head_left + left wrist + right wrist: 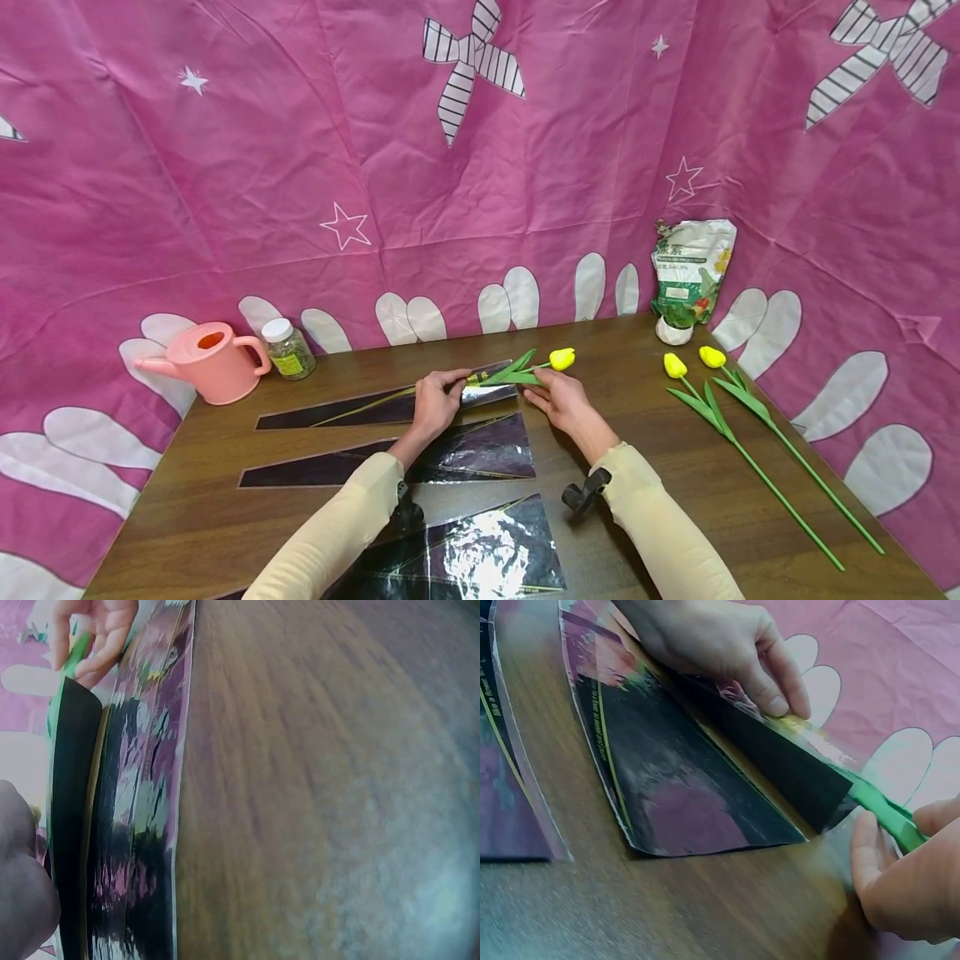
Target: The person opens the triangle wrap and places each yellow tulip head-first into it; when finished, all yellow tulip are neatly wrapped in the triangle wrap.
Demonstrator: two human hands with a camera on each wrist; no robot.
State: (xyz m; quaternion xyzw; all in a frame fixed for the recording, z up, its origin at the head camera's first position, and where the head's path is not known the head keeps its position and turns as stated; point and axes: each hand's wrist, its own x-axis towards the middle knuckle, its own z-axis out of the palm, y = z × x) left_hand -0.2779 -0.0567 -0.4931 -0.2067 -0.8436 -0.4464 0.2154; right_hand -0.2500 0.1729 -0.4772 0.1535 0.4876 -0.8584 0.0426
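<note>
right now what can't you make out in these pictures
- Held tulip, stem: head view, partly hidden by the left hand.
- Far wrapper: head view, partly behind that hand.
- Near wrapper: head view, covered by the left arm and cut by the bottom edge.
- Right hand: right wrist view, cut by the right edge.
- Jar label: head view, print too small.

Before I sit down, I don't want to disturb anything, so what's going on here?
A person is handling a yellow tulip and a dark sleeve on the table. The left hand pinches the sleeve; the right hand holds the tulip at its leaves, its top beyond the sleeve's wide end. Two more sleeves lie nearer the person, two more tulips to the right.
</note>
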